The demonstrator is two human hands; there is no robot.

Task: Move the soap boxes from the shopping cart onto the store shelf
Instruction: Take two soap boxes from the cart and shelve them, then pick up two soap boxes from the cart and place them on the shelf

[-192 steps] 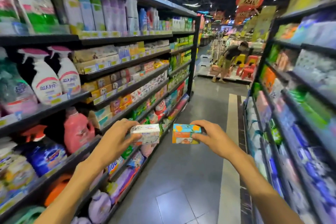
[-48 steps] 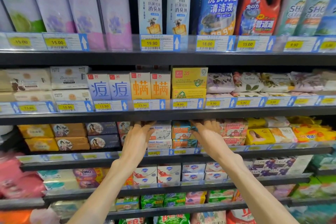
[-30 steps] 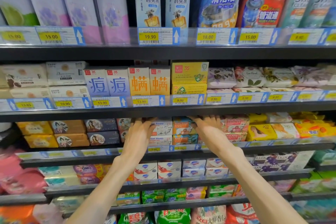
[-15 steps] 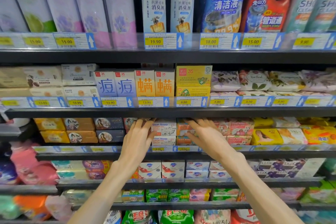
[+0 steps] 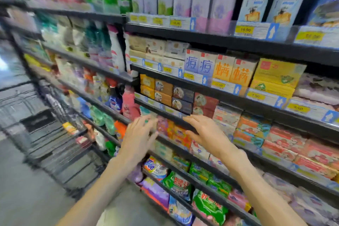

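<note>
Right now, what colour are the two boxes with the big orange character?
Pale orange-yellow boxes with orange characters; head view.

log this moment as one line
phase: between boxes | left hand: open, empty | right hand: open, empty | soap boxes: on shelf | shopping cart: left, blurred

White and orange-and-teal soap boxes [image 5: 240, 124] are stacked flat on the store shelf [image 5: 256, 108], beside red ones.

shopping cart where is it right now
In the head view the shopping cart stands on the aisle floor at the left, blurred, close against the lower shelves and left of the empty left hand.
</note>
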